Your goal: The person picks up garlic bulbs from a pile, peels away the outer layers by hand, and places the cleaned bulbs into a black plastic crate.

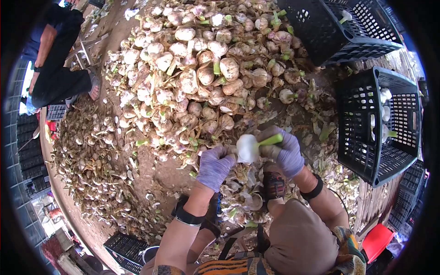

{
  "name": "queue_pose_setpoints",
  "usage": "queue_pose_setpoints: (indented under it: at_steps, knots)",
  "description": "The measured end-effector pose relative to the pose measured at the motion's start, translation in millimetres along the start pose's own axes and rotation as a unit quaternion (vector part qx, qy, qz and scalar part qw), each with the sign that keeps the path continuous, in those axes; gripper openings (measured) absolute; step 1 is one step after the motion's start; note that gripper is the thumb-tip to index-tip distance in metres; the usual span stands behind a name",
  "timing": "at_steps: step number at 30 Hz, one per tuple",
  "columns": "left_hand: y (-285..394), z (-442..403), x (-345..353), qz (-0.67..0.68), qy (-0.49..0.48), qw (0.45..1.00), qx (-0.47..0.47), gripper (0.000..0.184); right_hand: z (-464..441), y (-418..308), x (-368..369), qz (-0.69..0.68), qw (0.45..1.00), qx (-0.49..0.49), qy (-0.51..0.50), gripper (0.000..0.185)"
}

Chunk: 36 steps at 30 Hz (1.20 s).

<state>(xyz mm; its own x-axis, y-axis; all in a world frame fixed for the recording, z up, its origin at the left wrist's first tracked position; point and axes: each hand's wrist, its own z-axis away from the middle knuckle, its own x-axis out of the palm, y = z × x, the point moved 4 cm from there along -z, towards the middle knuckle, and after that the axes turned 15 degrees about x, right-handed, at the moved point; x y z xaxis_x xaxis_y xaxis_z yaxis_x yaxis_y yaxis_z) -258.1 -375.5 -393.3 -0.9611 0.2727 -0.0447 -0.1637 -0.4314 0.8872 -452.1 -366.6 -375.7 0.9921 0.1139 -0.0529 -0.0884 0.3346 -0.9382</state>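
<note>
A white, peeled garlic bulb (248, 148) with a short green stem is held up in front of me, slightly blurred. My right hand (286, 152), in a purple-grey glove, is closed round its stem side, and the green stem end pokes out above the fingers. On the bulb's other side my left hand (216, 167), gloved alike, has thumb and fingers pinched together at its edge. Just beyond both hands rises a large heap of unpeeled garlic (192, 82), brown and dirty, some with green stem stubs. Loose papery skins (247, 195) lie beneath my hands.
At right stands a black crate (378, 123) holding several white bulbs; another black crate (353, 39) sits beyond it. Smaller garlic and debris (98, 169) spread at left. Another person (59, 68) sits at upper left. A further crate (123, 250) and a red object (378, 242) are nearby.
</note>
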Motion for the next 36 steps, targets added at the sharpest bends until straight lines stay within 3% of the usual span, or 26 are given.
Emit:
queue_pose_setpoints:
  at_steps: [1, 3, 4, 5, 6, 8, 9, 10, 11, 12, 13, 14, 16, 17, 18, 19, 20, 22, 23, 24, 25, 27, 29, 31, 34, 36]
  knots:
    - [-6, 2, 2, 0.002, -0.002, 1.0, 0.001, 0.022, 1, 12, -2, -0.12, 0.982, 0.147, 0.01, 0.017]
    - [-15, 10, 5, -0.244, -0.064, 0.968, -0.015, 0.023, -1, 22, -5, -0.207, 0.957, 0.202, 0.014, 0.016]
    - [-28, 15, 5, -0.242, -0.066, 0.968, -0.014, 0.023, -2, 34, -4, -0.293, 0.921, 0.254, 0.015, 0.018]
    - [-47, 21, 4, -0.371, -0.103, 0.923, -0.011, 0.022, -9, 83, -11, 0.014, 0.994, 0.086, 0.062, 0.028]
    - [-62, 27, 2, -0.492, -0.137, 0.86, -0.006, 0.022, -10, 78, -14, 0.016, 0.994, 0.085, 0.064, 0.028]
    - [-82, 42, -1, -0.553, -0.232, 0.8, -0.039, 0.028, -9, 50, -28, 0.241, 0.954, 0.07, 0.166, 0.035]
    - [-95, 49, -5, -0.55, -0.233, 0.801, -0.037, 0.028, -8, 35, -37, -0.21, 0.971, 0.092, 0.066, 0.035]
    - [-112, 59, -6, -0.58, -0.306, 0.754, -0.025, 0.031, -3, 18, -40, -0.618, 0.779, 0.095, -0.048, 0.038]
    - [-127, 71, -6, -0.605, -0.376, 0.702, -0.017, 0.034, 9, 6, -60, -0.603, 0.797, -0.019, -0.021, 0.042]
    - [-136, 84, -9, -0.603, -0.378, 0.702, -0.026, 0.034, 5, -16, -74, -0.63, 0.747, -0.097, -0.189, 0.043]
    - [-149, 101, -6, -0.55, -0.485, 0.677, -0.054, 0.033, 3, -42, -85, -0.635, 0.667, -0.175, -0.348, 0.044]
    - [-156, 114, -4, -0.491, -0.583, 0.643, -0.078, 0.033, 3, -84, -62, -0.622, 0.685, -0.186, -0.331, 0.043]
    - [-121, 114, 6, -0.462, -0.628, 0.624, -0.055, 0.035, 0, -11, -65, -0.53, 0.821, -0.043, -0.207, 0.042]
    - [-116, 110, 6, -0.461, -0.622, 0.628, -0.075, 0.035, -5, 0, -43, -0.266, 0.942, -0.023, -0.203, 0.043]
    - [-116, 109, 4, -0.46, -0.615, 0.633, -0.097, 0.034, -11, 13, -15, 0.018, 0.983, -0.002, -0.185, 0.044]
    - [-132, 105, -3, -0.487, -0.55, 0.675, -0.071, 0.033, -7, 36, 16, 0.285, 0.948, -0.04, -0.137, 0.043]
    - [-121, 105, -5, -0.486, -0.552, 0.673, -0.077, 0.033, -2, 62, 40, 0.529, 0.842, -0.075, -0.079, 0.042]
    - [-79, 76, -11, -0.449, -0.33, 0.827, -0.07, 0.034, -8, 97, 53, 0.506, 0.855, -0.057, -0.103, 0.043]
    - [-80, 72, -11, -0.45, -0.33, 0.827, -0.069, 0.034, -10, 104, 55, 0.484, 0.865, -0.038, -0.127, 0.043]
    - [-75, 65, -14, -0.297, -0.21, 0.931, -0.027, 0.032, -10, 102, 52, 0.484, 0.865, -0.039, -0.125, 0.043]
    - [-70, 59, -19, -0.127, -0.08, 0.989, 0.016, 0.031, -11, 99, 43, 0.424, 0.898, 0.002, -0.114, 0.045]
    - [-52, 45, -13, -0.092, -0.048, 0.994, 0.022, 0.03, -7, 85, 36, 0.364, 0.925, 0.043, -0.102, 0.046]
    - [-37, 30, 2, -0.051, -0.011, 0.998, 0.031, 0.032, -1, 56, 29, 0.167, 0.982, 0.082, -0.032, 0.05]
    - [-25, 20, 20, 0.182, 0.014, 0.978, 0.101, 0.042, 6, 30, 36, 0.137, 0.988, 0.06, -0.025, 0.049]
    - [-29, 17, 20, 0.211, 0.079, 0.971, 0.076, 0.053, 5, 26, 39, -0.042, 0.994, 0.081, -0.06, 0.048]
    - [-16, 18, 16, 0.161, 0.084, 0.98, 0.081, 0.06, 1, 29, 28, -0.231, 0.922, 0.305, -0.06, 0.047]
